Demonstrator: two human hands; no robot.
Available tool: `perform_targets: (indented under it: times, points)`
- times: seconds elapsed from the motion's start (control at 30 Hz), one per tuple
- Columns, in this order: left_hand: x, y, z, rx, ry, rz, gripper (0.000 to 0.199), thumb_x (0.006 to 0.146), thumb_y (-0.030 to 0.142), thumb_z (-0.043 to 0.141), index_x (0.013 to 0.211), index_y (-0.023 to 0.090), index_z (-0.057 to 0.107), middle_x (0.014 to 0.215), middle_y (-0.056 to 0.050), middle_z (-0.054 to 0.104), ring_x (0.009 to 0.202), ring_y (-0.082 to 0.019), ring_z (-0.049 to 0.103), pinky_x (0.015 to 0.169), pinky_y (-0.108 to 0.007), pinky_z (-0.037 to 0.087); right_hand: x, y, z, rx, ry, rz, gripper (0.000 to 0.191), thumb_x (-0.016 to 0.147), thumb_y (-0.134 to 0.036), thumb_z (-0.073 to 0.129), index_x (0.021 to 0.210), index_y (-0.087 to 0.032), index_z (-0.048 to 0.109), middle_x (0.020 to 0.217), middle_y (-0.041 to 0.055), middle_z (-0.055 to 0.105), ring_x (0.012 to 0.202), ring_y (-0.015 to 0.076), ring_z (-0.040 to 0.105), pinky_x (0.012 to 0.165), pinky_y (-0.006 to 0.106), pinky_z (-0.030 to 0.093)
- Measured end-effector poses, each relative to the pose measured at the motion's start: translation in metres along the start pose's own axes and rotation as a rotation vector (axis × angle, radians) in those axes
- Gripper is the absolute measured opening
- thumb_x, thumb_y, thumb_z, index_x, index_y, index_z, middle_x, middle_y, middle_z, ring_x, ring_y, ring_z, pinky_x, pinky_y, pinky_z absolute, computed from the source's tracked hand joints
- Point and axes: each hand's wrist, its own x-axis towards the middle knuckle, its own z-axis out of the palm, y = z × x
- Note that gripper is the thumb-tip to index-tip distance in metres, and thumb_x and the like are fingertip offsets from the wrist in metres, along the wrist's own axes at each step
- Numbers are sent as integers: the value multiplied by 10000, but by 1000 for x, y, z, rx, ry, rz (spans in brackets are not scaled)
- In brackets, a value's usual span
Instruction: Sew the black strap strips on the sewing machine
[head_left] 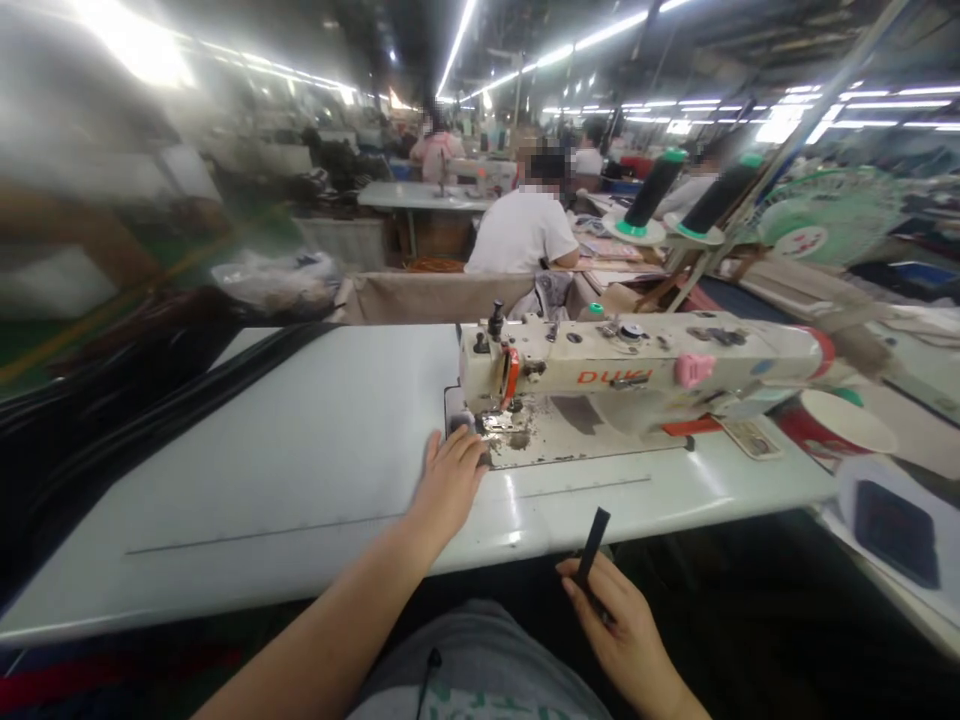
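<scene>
Left hand (448, 483) lies spread on the worktop (300, 450) beside the sewing machine (637, 365); right hand (626, 630), lower frame, pinches a dark strip (594, 545).

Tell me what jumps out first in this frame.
The cream sewing machine dominates, sitting on the white table right of centre. The left hand lies flat on the table by the needle area, while the right hand holds a dark strap piece upright below the table edge. Behind, two black thread cones stand at upper right.

Red "DUKI" lettering on sewing machine (637, 365) arm.
</scene>
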Motion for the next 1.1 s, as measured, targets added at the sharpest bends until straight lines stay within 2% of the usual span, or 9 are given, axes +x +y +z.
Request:
perform_targets:
  times: [0.17, 0.33, 0.5, 0.57, 0.67, 0.8, 1.0, 1.1]
  points:
    - [5, -2, -2, -63, -70, -80, 283, 1002, 237, 557, 1276, 260, 625, 1512, -82, 583, 1514, -284, 392, 1260, -616, 203, -1, 2, 4, 9, -79, 65, 169, 1015, -277, 583, 1083, -256, 736, 941, 87, 741, 862, 230, 741, 761, 294, 622]
    - [7, -3, -4, -112, -103, -102, 284, 1013, 234, 518, 1269, 266, 636, 1536, -66, 562, 1527, -272, 366, 1266, -613, 182, 2, 1, 7, -1, -111, 82, 230, 1038, -297, 534, 1124, -266, 746, 976, 94, 746, 892, 230, 745, 772, 290, 621]
    - [18, -15, -4, -231, -113, -179, 241, 965, 199, 560, 1135, 279, 711, 1468, -33, 621, 1496, -271, 414, 1248, -573, 267, 1, 5, 13, -47, -90, 41, 229, 1014, -279, 590, 1202, -264, 719, 1067, 90, 770, 954, 225, 758, 834, 285, 620]
    - [29, -25, -4, -250, -93, -201, 234, 937, 193, 586, 1111, 264, 725, 1409, -47, 656, 1456, -267, 461, 1236, -524, 314, 1, 7, 16, -81, -66, 50, 288, 1007, -309, 600, 1272, -250, 699, 1031, 95, 781, 901, 234, 767, 797, 294, 628]
    - [52, -42, -5, -208, -93, -192, 293, 917, 186, 583, 1175, 229, 716, 1389, -78, 652, 1382, -257, 523, 1199, -464, 379, 6, 6, 22, -90, -72, 96, 333, 1018, -353, 567, 1295, -219, 697, 942, 100, 788, 793, 239, 766, 729, 303, 629]
    - [85, -60, -5, -153, -114, -187, 350, 924, 205, 566, 1249, 203, 694, 1471, -104, 587, 1387, -269, 507, 1194, -464, 376, 27, -6, 31, -51, -140, 190, 378, 1022, -367, 525, 1327, -213, 687, 1072, 126, 792, 914, 265, 774, 843, 350, 624]
    - [120, -65, -1, -130, -105, -194, 544, 887, 256, 662, 1426, 222, 590, 1533, -126, 547, 1454, -335, 440, 1210, -507, 322, 65, -26, 45, -24, -235, 310, 544, 995, -314, 499, 1534, -239, 505, 980, 68, 780, 859, 229, 752, 801, 318, 596]
    - [129, -64, 1, -126, -99, -183, 590, 864, 277, 705, 1435, 186, 584, 1527, -153, 551, 1447, -366, 446, 1215, -513, 294, 79, -29, 51, 17, -262, 326, 527, 985, -294, 496, 1509, -256, 539, 1002, 64, 781, 884, 228, 746, 845, 328, 581]
